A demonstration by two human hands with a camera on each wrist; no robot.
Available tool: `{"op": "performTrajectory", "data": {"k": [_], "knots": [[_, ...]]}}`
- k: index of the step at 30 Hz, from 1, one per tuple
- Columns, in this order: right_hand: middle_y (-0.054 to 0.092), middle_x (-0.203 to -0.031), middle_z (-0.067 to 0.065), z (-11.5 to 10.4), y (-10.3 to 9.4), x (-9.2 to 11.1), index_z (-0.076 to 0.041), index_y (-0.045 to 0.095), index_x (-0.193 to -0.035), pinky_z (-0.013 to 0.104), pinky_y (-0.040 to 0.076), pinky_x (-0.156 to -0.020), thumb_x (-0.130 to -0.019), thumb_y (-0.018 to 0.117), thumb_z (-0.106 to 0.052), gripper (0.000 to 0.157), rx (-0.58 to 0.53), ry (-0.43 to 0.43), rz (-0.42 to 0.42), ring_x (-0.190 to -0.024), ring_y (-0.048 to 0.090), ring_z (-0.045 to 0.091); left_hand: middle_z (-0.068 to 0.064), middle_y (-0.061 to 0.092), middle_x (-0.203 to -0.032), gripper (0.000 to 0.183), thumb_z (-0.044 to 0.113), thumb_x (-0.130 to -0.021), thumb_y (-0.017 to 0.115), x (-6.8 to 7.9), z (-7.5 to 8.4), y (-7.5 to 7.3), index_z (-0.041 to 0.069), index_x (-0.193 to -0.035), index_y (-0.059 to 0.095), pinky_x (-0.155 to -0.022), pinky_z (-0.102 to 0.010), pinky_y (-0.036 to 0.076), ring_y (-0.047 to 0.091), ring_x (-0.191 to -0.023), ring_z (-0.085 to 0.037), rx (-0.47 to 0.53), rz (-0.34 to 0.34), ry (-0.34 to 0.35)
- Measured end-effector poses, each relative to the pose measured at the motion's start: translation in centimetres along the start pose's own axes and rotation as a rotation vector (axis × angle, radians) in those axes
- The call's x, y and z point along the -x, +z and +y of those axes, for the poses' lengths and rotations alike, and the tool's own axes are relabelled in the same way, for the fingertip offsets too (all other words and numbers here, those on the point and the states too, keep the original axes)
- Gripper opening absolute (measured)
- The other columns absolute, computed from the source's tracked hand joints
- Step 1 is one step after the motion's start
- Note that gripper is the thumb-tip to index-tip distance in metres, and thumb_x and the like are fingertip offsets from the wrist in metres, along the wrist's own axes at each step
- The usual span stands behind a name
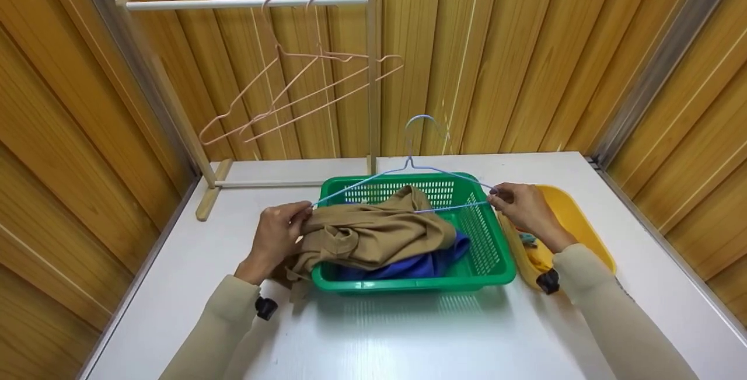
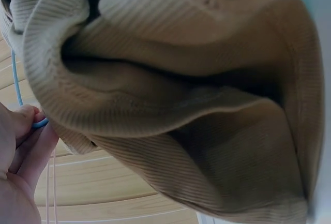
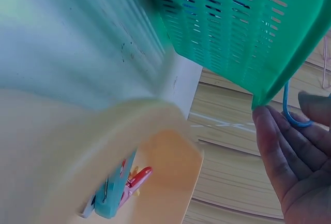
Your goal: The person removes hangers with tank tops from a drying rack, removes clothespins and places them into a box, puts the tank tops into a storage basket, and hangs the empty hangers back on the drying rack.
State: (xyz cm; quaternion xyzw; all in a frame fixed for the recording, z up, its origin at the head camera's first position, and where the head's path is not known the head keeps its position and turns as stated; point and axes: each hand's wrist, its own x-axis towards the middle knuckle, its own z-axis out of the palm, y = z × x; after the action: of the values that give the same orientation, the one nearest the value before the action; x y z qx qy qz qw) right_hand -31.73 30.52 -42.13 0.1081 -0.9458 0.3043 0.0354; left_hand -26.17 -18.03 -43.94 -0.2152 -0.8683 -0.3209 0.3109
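Observation:
A light blue wire hanger point(image 1: 411, 163) is held upright over the green basket point(image 1: 408, 284), its hook at the top. My left hand point(image 1: 279, 234) pinches its left corner between thumb and fingers, also seen with the blue wire point(image 2: 40, 123) in the left wrist view. My right hand point(image 1: 525, 208) grips the right corner, near the basket's rim; the bent wire point(image 3: 295, 120) shows at its fingers. A brown garment point(image 1: 373, 234) lies over the hanger's lower bar, covering its left part. Its cloth hangs past the basket's left side, beside my left hand.
Blue cloth point(image 1: 417, 266) lies in the basket under the brown garment. A yellow basket point(image 1: 575, 222) at the right holds clothespins point(image 3: 111, 190). At the back left stands a rack point(image 1: 245, 3) with two pink hangers point(image 1: 280, 52) on its rail. Wood-patterned walls point(image 1: 496, 65) enclose the white table point(image 1: 397, 339).

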Motion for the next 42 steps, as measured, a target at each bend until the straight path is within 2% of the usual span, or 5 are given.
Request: {"op": "performTrajectory", "data": {"k": [8, 19, 32, 39, 42], "knots": [[0.069, -0.115, 0.02, -0.6, 0.5, 0.8, -0.001, 0.065, -0.123, 0.048, 0.058, -0.084, -0.095, 0.065, -0.036, 0.045, 0.078, -0.014, -0.04, -0.1, 0.066, 0.034, -0.011, 0.077, -0.086, 0.014, -0.001, -0.091, 0.066, 0.4, -0.6, -1.0, 0.001, -0.101, 0.076, -0.062, -0.034, 0.06, 0.074, -0.075, -0.02, 0.008, 0.051, -0.043], [0.068, -0.113, 0.024, -2.4, 1.5, 1.4, 0.005, 0.059, -0.129, 0.04, 0.061, -0.074, -0.092, 0.069, -0.027, 0.05, 0.122, 0.047, -0.084, -0.09, 0.067, 0.031, -0.012, 0.076, -0.083, 0.013, -0.008, -0.083, 0.071, 1.0, -2.1, -2.4, -0.003, -0.095, 0.074, -0.064, -0.034, 0.059, 0.075, -0.074, -0.023, -0.022, 0.204, 0.018], [0.068, -0.114, 0.026, -2.9, 1.7, 1.4, 0.007, 0.059, -0.128, 0.04, 0.061, -0.074, -0.091, 0.07, -0.023, 0.049, 0.137, 0.083, -0.074, -0.087, 0.067, 0.031, -0.019, 0.075, -0.086, 0.016, -0.011, -0.087, 0.066, 1.0, -2.8, -5.6, -0.007, -0.1, 0.073, -0.074, 0.0, 0.046, 0.074, -0.075, -0.032, 0.056, 0.322, -0.089], [0.068, -0.112, 0.028, -3.1, 1.6, 1.4, 0.01, 0.059, -0.127, 0.038, 0.061, -0.071, -0.091, 0.07, -0.021, 0.049, 0.139, 0.076, -0.067, -0.083, 0.067, 0.029, -0.019, 0.076, -0.092, 0.018, 0.003, -0.091, 0.067, 0.8, -3.1, -9.1, -0.004, -0.106, 0.074, -0.074, -0.004, 0.049, 0.065, -0.084, 0.013, 0.038, 0.42, -0.158], [0.067, -0.114, 0.029, -3.2, 1.5, 1.4, 0.01, 0.059, -0.127, 0.039, 0.061, -0.071, -0.091, 0.07, -0.02, 0.048, 0.138, 0.078, -0.064, -0.083, 0.067, 0.03, -0.019, 0.075, -0.094, 0.019, 0.006, -0.092, 0.067, 0.9, -3.2, -10.8, -0.003, -0.107, 0.074, -0.075, -0.003, 0.048, 0.063, -0.086, 0.017, 0.02, 0.462, -0.173]]}}
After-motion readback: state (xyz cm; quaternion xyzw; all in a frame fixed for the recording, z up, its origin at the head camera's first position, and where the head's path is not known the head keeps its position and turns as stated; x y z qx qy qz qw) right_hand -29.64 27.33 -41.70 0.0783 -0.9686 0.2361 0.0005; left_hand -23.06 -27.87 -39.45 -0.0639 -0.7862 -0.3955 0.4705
